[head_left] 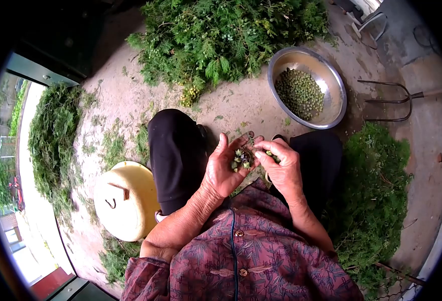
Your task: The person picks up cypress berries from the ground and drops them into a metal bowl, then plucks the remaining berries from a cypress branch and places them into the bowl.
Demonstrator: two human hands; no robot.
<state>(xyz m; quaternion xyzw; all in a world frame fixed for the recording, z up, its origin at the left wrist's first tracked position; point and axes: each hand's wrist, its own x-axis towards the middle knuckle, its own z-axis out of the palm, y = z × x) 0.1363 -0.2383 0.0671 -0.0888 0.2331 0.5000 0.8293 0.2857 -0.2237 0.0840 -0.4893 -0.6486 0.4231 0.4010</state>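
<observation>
Head view: I see the left hand (226, 170) cupped, fingers half curled, holding a clump of green cones (241, 160) in the palm. Touching it, the right hand (283, 168) has thumb and fingertips pinched on the same clump. Both sit over the lap, between the knees. Ahead-right, a steel bowl (331, 85) holds more loose cones. Ahead, cut green branches (221, 35) are piled; a yellow lid (130, 210) lies on the ground, left.

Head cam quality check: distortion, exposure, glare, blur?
Head view: strong fisheye, black vignette around the frame; daylight strip at lower left blown out; elsewhere soft light, faint shadows; mild sheen inside the round steel bowl; left hand and right hand, holding small green cones, look sharp, without motion blur.
</observation>
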